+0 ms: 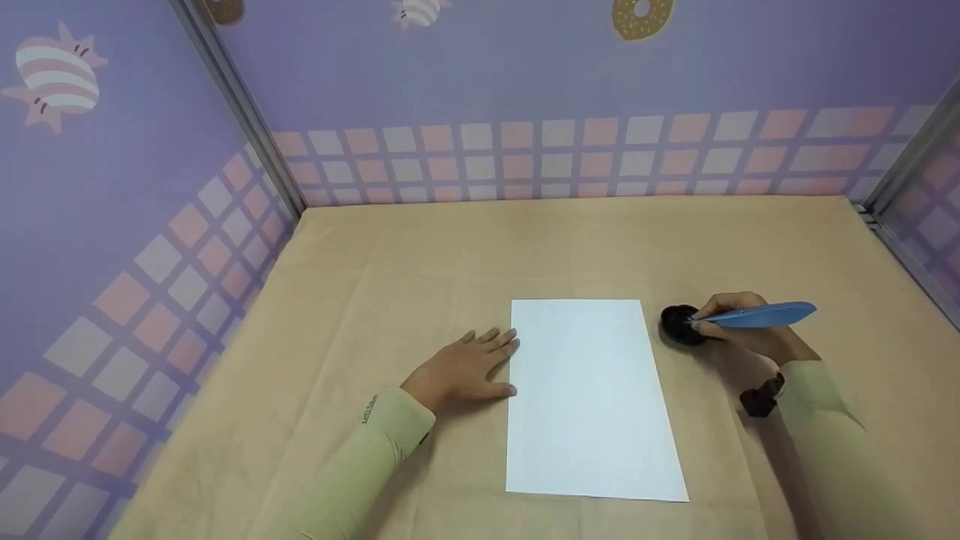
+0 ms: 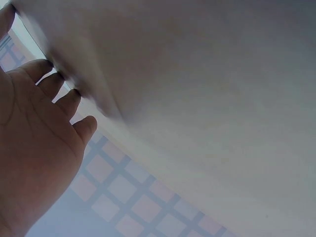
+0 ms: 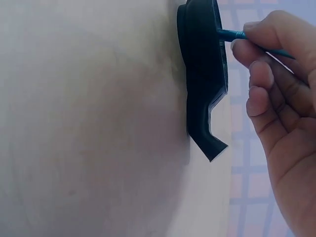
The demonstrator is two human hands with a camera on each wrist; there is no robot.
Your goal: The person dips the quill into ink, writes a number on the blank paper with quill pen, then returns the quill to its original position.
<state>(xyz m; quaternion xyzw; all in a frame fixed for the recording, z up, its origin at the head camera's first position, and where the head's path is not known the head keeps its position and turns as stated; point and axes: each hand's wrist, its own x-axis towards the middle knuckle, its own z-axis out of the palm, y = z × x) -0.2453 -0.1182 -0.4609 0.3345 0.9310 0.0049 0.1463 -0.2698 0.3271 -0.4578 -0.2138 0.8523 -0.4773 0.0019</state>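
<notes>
A blank white sheet of paper (image 1: 585, 405) lies on the beige cloth. My left hand (image 1: 465, 369) rests at its left edge, fingers spread and fairly straight, with fingertips touching the edge. To the right of the paper, my right hand (image 1: 761, 341) pinches a blue feather quill pen (image 1: 772, 315) between thumb and fingers. The quill's lower end is inside a small round black dish (image 1: 679, 324). In the right wrist view the dish (image 3: 205, 54) shows a bent handle or spout, and the quill's thin shaft (image 3: 232, 34) enters its open side. The tip is hidden inside.
Beige cloth (image 1: 420, 262) covers the table. Purple wall panels (image 1: 450, 75) with pink and white squares stand behind and at both sides, joined by metal corner posts (image 1: 247, 112). A small black device (image 1: 759, 403) is at the right wrist.
</notes>
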